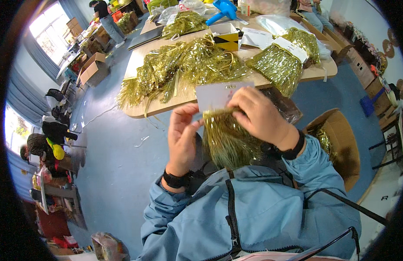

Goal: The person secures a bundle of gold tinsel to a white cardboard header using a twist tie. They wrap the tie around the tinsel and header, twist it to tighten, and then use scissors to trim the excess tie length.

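In front of my chest hangs a bundle of gold tinsel fringe [224, 140], with a white card [212, 96] standing at its top edge. My left hand [183, 133] pinches the left end of the fringe's top band between thumb and fingers. At the right side, my right hand [261, 115] grips the band and the lower right of the card, its fingers slightly blurred. The fringe's strands fall loose towards my lap. Beyond my hands, a heap of gold tinsel [188, 65] lies across the wooden table [134, 111].
Carded tinsel fringes [278, 63] lie at the table's right side, near a yellow-and-black box [226, 37] and a blue tool [224, 11]. An open cardboard box [345, 150] with tinsel stands on the floor at my right. Another person [106, 21] stands at the far left.
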The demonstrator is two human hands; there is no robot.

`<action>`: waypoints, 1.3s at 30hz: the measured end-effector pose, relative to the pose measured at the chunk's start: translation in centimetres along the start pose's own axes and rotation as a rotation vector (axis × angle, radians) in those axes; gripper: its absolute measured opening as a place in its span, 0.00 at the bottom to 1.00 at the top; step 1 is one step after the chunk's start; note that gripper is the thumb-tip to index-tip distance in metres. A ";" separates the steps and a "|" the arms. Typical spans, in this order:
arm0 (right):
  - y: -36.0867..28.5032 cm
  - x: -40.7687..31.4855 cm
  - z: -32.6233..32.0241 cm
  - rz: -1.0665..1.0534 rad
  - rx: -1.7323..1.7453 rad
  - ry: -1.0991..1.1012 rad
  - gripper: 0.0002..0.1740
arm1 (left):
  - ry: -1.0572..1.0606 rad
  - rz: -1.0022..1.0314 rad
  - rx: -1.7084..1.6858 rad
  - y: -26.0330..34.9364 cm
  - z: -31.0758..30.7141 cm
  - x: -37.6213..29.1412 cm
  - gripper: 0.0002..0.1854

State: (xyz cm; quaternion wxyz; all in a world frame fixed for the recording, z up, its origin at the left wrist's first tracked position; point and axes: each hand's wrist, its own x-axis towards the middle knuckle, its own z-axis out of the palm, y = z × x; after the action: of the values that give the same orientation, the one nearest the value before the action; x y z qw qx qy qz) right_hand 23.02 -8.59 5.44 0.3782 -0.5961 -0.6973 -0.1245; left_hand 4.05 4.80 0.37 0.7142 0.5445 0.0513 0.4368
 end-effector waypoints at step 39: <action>14.7 8.3 12.5 0.290 0.241 -0.081 0.09 | -0.290 0.273 1.159 -8.5 -7.8 16.2 0.10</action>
State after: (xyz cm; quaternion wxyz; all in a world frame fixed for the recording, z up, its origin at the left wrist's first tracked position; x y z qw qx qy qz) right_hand 31.86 9.13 -1.52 0.4324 -0.6451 -0.6287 0.0396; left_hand 14.59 21.29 -3.25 0.2392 0.8999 0.1128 0.3468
